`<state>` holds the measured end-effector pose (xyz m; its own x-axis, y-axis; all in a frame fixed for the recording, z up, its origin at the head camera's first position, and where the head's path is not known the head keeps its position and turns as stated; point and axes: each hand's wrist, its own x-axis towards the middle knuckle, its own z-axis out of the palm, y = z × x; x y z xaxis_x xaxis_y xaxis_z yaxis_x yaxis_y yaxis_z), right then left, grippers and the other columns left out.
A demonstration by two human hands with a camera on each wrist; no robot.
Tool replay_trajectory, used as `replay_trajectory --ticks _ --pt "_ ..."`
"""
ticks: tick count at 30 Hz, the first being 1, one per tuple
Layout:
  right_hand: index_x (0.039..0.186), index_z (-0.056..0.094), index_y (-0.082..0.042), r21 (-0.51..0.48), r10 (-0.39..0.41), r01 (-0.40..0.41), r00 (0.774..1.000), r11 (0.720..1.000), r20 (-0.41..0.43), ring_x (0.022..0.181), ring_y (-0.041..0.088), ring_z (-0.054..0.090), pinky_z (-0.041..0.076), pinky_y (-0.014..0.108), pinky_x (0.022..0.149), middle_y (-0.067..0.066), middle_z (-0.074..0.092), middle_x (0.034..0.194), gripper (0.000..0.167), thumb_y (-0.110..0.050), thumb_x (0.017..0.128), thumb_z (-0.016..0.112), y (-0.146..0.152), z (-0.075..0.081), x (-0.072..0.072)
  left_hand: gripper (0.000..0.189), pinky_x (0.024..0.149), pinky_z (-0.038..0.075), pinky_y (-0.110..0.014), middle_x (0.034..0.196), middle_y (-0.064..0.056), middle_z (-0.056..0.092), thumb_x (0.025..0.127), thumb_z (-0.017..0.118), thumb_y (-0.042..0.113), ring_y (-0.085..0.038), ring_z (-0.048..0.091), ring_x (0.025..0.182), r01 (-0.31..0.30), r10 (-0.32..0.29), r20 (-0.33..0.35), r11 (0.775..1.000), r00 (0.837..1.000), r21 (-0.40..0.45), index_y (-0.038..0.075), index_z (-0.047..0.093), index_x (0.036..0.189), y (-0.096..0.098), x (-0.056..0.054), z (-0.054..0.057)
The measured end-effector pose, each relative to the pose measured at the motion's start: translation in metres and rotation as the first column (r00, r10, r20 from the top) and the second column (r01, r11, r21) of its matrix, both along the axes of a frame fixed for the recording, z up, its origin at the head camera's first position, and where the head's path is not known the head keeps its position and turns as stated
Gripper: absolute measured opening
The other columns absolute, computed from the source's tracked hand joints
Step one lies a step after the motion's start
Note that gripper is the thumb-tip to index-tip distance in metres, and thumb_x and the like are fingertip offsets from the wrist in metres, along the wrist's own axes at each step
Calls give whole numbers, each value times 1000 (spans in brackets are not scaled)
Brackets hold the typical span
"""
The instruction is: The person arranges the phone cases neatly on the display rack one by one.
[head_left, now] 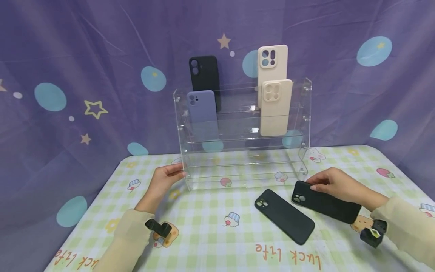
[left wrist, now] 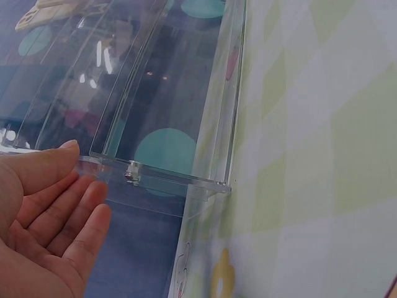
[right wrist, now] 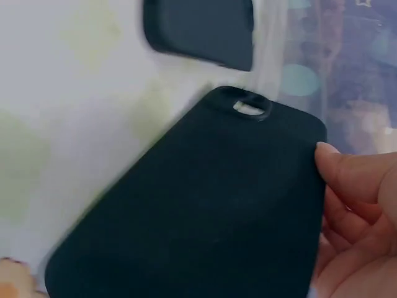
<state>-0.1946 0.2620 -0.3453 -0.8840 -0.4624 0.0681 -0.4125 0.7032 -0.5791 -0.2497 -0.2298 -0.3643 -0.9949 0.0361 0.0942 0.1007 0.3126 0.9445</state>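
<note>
A clear acrylic display rack (head_left: 244, 164) with stepped shelves stands at the table's back. My left hand (head_left: 166, 177) pinches the rack's left side panel; in the left wrist view the panel's edge passes between thumb (left wrist: 46, 169) and curled fingers. With thumb and fingers, my right hand (head_left: 340, 187) grips the long edge of a dark phone case (head_left: 326, 204) near its camera end. In the right wrist view that case (right wrist: 198, 198) looks tilted. Beside it, a second dark phone case (head_left: 285, 217) lies flat on the table, camera cutout toward the rack.
On the rack's left stand a black phone case (head_left: 206, 71) and, lower, a lavender phone case (head_left: 202, 113). At its right are two cream cases, an upper one (head_left: 280, 62) and a lower one (head_left: 274, 113). A checked cloth (head_left: 204, 241) covers the table; a purple curtain (head_left: 102, 56) hangs behind.
</note>
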Motion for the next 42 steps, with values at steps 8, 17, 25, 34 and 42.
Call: replay_trajectory --ticks 8,17,25,34,42 --pt "104 70 3 -48 -18 16 999 999 -41 82 3 63 53 21 69 10 72 95 21 -9 87 67 -22 33 -7 38 77 49 -13 118 -23 62 86 67 4 5 61 82 -5 5 -2 1000 1000 -9 -9 58 121 0 0 -1" --pt "115 62 6 -263 -120 118 993 958 9 84 2 62 51 19 73 16 68 103 29 -13 93 61 -70 62 -14 39 77 49 -13 119 -25 60 86 67 5 6 61 81 -9 9 4 1000 1000 -18 -8 58 122 -1 1 1" --pt "119 54 11 -589 -186 194 980 784 75 79 0 58 49 15 72 -6 64 90 31 -9 95 56 -117 72 -26 39 78 49 -14 118 -23 62 87 66 4 6 60 82 1 -1 -1 1000 1000 -31 -8 58 122 0 1 2" --pt "116 53 11 -878 -267 210 959 431 98 71 2 55 48 14 62 -12 60 79 26 1 92 56 -175 74 -49 39 79 49 -13 120 -23 60 87 67 5 6 60 84 -3 3 7 999 1000 -36 -8 57 123 0 1 3" --pt "112 56 10 -942 -281 152 957 300 65 70 4 53 45 15 59 -9 59 79 21 4 91 56 -213 79 -67 40 79 49 -13 119 -24 60 87 66 4 6 60 83 7 -7 -4 999 1000 -32 -9 56 123 -1 0 2"
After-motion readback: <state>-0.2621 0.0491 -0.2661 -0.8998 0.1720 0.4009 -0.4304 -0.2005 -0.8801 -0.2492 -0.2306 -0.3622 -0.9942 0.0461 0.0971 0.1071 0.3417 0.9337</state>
